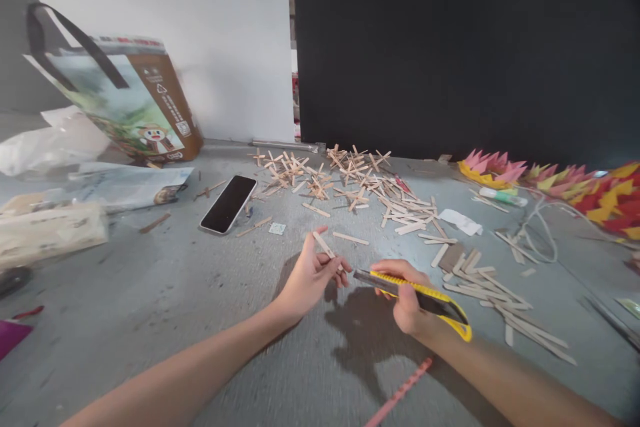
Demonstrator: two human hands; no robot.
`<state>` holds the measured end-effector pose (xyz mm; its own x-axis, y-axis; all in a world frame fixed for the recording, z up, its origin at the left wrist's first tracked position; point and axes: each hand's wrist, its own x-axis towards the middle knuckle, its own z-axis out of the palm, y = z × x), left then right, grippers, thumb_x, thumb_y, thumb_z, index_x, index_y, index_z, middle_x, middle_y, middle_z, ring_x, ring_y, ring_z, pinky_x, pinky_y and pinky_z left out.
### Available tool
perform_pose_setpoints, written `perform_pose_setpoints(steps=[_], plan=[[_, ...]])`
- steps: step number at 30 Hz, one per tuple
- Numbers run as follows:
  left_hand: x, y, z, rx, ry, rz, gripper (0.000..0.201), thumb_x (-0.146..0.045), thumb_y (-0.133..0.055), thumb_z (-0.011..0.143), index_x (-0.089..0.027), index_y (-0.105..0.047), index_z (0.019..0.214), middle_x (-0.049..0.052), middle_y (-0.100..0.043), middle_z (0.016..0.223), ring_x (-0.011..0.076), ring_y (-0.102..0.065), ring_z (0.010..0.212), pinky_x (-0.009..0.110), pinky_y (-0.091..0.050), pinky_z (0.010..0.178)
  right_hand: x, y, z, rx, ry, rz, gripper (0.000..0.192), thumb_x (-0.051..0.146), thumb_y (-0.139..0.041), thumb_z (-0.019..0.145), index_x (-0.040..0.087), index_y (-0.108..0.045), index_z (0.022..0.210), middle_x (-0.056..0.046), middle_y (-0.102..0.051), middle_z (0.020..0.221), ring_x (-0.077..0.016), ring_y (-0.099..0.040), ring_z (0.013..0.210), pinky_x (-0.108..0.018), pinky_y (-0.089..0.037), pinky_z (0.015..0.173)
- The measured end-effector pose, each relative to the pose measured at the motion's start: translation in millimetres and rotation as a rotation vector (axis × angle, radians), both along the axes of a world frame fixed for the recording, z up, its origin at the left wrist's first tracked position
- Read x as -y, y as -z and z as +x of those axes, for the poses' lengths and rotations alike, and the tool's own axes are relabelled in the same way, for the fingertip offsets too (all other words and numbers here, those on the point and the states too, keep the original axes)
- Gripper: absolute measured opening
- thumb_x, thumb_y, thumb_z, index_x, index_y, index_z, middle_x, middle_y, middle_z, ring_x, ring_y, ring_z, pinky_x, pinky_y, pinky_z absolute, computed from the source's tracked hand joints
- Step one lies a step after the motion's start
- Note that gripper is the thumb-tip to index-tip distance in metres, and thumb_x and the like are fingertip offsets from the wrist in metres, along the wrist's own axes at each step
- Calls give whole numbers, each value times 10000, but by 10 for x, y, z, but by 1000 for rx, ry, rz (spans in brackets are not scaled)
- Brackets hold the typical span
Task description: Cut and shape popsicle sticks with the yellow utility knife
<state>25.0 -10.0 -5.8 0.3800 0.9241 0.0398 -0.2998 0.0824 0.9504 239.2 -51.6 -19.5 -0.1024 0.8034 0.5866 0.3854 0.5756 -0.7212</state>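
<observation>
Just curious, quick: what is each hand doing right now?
Left hand: closed on a wooden stick.
Right hand: closed on a yellow utility knife.

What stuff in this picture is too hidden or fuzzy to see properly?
All in the head view:
- Utility knife: the right hand covers its middle; whether its blade touches the wooden stick is too small to tell.
- Wooden stick: its lower end is hidden by the left hand.
- Paper bag: blurred, so its print cannot be read.
- Red and yellow paper shapes: cut off by the right edge.
- Pink strip: cut off by the bottom edge.
</observation>
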Motion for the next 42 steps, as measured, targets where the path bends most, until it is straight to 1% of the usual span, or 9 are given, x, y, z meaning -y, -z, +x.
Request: perform_pose_setpoints(steps=[3,5,11,15,19,22,25,31,42], plan=[[34,-40,2,16,5,-6,974,-401,-738,943,-273,-26,1595,-33,-735,771,150,-701,602,265,-563,617,25,-122,-53,-17,-104,14,239,322,-509,1083,267,-701,1213,-12,-746,824,-163,-715,628,-291,-591,630],[55,-67,3,26,17,-2,1040,-376,-741,936,-276,37,1618,-54,-709,715,147,-692,581,263,-568,621,19,-186,-110,25,-127,86,241,206,-581,1038,277,-682,1244,-13,-767,890,-170,-752,709,-296,-618,706],[73,-79,7,8,64,-38,760,-303,-737,900,-249,-232,1465,-35,-738,729,150,-717,604,265,-587,657,11,-140,-150,134,-114,84,409,148,-675,948,294,-601,1323,-48,-793,1019,-216,-793,804,-310,-654,719],[62,-39,8,-9,46,-54,549,-404,-756,906,-264,-322,1212,-33,-759,747,180,-770,667,295,-600,718,7,-100,-139,151,-127,64,437,131,-669,945,282,-572,1344,-39,-791,996,-190,-791,782,-284,-649,721],[46,2,-1,-22,21,-44,475,-532,-722,932,-265,-354,1068,1,-781,803,217,-802,760,326,-606,744,-11,-148,-156,147,-83,44,428,143,-643,969,287,-581,1367,-57,-778,1072,-198,-783,816,-300,-651,736],[36,18,-7,-12,2,-48,437,-573,-688,951,-258,-396,1031,29,-795,872,230,-809,828,344,-615,765,-28,-215,-184,166,-92,112,482,129,-600,995,324,-569,1435,-56,-760,1117,-203,-773,849,-327,-653,774],[33,10,-7,-9,-40,-58,418,-590,-680,954,-246,-448,1006,43,-797,904,237,-807,884,367,-625,811,-50,-259,-224,163,-127,147,507,120,-543,1033,358,-552,1481,-26,-746,1002,-183,-751,809,-316,-646,761],[23,-4,1,1,-3,-79,435,-626,-638,966,-202,-564,1023,113,-806,1004,258,-794,980,393,-625,862,-108,-204,-260,129,-18,116,384,187,-523,1068,321,-608,1418,-69,-745,1096,-216,-761,947,-352,-645,878],[31,62,-10,-64,0,-41,380,-578,-641,978,-218,-532,1034,114,-808,1045,246,-786,939,409,-621,849,-129,-231,-253,131,-22,117,367,176,-518,1070,310,-600,1401,-68,-721,1072,-212,-752,948,-340,-637,845]])
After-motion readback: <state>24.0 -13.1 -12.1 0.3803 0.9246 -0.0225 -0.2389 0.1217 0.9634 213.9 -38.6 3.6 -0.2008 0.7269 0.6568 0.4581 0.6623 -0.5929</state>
